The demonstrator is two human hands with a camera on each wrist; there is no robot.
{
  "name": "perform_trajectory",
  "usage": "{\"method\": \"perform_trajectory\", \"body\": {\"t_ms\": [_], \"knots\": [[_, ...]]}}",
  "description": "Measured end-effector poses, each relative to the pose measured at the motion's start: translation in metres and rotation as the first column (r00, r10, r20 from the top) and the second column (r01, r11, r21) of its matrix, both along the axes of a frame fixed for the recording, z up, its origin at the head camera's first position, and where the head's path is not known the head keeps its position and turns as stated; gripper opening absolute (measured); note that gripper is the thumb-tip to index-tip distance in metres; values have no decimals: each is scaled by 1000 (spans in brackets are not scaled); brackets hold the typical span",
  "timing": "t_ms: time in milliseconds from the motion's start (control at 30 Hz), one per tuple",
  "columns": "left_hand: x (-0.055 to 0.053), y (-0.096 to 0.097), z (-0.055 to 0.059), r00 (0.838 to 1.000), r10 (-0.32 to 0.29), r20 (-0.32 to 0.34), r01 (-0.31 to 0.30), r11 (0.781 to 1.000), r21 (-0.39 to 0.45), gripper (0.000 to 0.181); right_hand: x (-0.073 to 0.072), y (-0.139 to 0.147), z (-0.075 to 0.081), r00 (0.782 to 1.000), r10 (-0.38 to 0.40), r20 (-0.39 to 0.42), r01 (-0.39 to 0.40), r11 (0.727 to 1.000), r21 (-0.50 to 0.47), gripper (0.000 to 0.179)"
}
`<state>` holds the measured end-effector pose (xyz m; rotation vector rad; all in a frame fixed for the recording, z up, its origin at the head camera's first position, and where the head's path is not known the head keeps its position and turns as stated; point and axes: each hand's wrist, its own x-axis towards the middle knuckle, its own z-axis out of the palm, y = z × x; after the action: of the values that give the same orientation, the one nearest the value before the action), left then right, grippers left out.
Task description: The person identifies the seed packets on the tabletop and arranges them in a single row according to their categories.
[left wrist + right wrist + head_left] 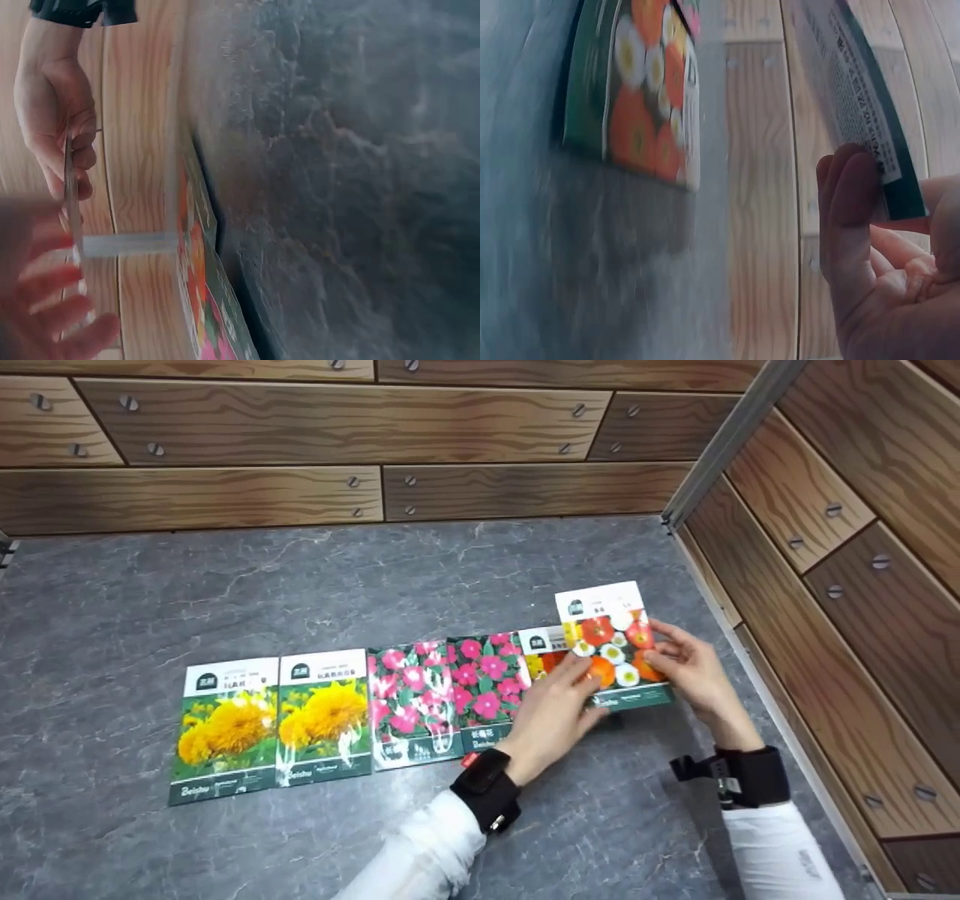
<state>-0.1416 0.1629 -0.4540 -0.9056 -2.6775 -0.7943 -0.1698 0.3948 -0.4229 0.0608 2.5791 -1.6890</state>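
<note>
My right hand (pixel 697 675) pinches the right edge of a seed packet (pixel 607 607) with orange, red and white flowers, raised above the table. In the right wrist view, the printed back of this packet (pixel 855 90) shows, with fingers on one face. My left hand (pixel 547 720) reaches to the packet's lower left, its loosely extended fingers overlapping the front. Below lies a matching seed packet (pixel 536 643), partly hidden by the left hand and the raised packet; the right wrist view shows its flowered front (pixel 634 127).
Leftward, the row continues with two pink-flower packets (pixel 412 697) (pixel 484 679) and two yellow-flower packets (pixel 322 720) (pixel 225 735) on the grey marbled table (pixel 300 585). Wood-patterned walls stand behind (pixel 337 427) and at the right (pixel 840 585). A small red piece (pixel 470 760) shows beside the left wristband.
</note>
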Motion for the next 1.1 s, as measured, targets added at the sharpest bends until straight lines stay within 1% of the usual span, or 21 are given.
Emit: {"method": "perform_trajectory", "body": {"t_ms": [67, 167, 233, 300, 400, 500, 633, 700, 767, 833, 933, 1000, 1100], "knots": [[0, 7, 0, 999, -41, 10, 41, 995, -93, 46, 1, 10, -1, 1000, 4, 29, -4, 1000, 10, 62], [-1, 20, 0, 997, -61, 50, 69, 982, -176, 50, 3, 22, 0, 997, 9, 72, -9, 1000, 3, 62], [-3, 30, 0, 995, -67, 68, 80, 976, -204, 49, 4, 29, 3, 995, 11, 98, -11, 1000, 2, 61], [-5, 39, -1, 994, -74, 77, 89, 971, -220, 46, 4, 33, 5, 993, -3, 121, 3, 1000, -4, 60], [-7, 50, -3, 993, -77, 91, 97, 967, -237, 43, 3, 37, 6, 990, -27, 135, 25, 999, 20, 58], [-10, 55, -7, 994, -75, 83, 95, 955, -282, 37, -1, 43, 0, 990, -54, 132, 48, 998, 47, 56], [-11, 58, -12, 995, -92, 43, 101, 924, -369, 29, -9, 53, -16, 991, -48, 123, 33, 993, 116, 54], [-11, 60, -13, 994, -102, 26, 104, 910, -401, 26, -12, 57, -24, 993, -54, 110, 35, 986, 163, 52], [-11, 61, -12, 994, -102, 28, 104, 902, -419, 25, -14, 59, -29, 995, -57, 84, 39, 978, 205, 50], [-10, 63, -11, 994, -98, 43, 107, 894, -436, 24, -15, 60, -32, 996, -65, 63, 48, 970, 238, 49], [-8, 65, -10, 994, -86, 71, 109, 880, -462, 26, -15, 61, -35, 997, -54, 48, 38, 955, 294, 49], [-6, 66, -10, 993, -83, 84, 114, 870, -480, 27, -14, 61, -36, 998, -47, 49, 27, 940, 340, 49], [-4, 68, -9, 993, -87, 80, 115, 861, -496, 28, -13, 60, -38, 998, -37, 56, 11, 913, 407, 49]]}}
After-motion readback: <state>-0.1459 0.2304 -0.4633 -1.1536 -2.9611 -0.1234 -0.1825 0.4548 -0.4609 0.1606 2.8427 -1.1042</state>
